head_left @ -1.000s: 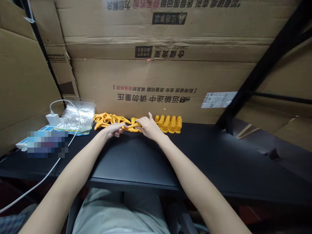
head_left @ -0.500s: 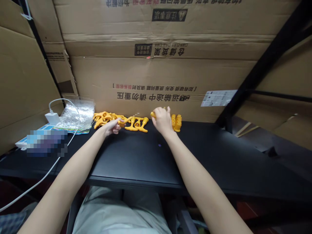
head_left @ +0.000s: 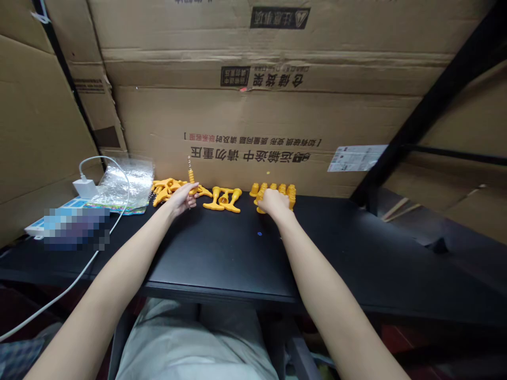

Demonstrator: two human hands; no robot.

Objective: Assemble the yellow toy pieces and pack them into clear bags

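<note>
Left hand (head_left: 184, 200) is over the far side of the black surface (head_left: 222, 258), left of centre; its grip pinches a ribbed yellow piece (head_left: 191, 175), roughly upright, with a thin, metallic-looking coil (head_left: 189, 161) rising from the top end. Lower part of the piece is partly covered by the fingers. Right hand (head_left: 276, 200) is over the near side of a cluster of yellow cup-shaped pieces (head_left: 292, 191) standing in rows, right of centre; its fingertips are hidden, so cannot tell whether this grip is spread or closed on a cup. Between the hands, a small group of yellow T-handled pieces (head_left: 233, 209) lies on the surface, two with their crossbars toward the near side. A jumbled heap of yellow parts (head_left: 161, 184) lies just beyond and left of the left hand. Farther left: a clear plastic bag (head_left: 132, 182) beside the heap, then a white charger (head_left: 84, 188) with its cable (head_left: 75, 279). Cardboard (head_left: 253, 116) stands along the far edge.
</note>
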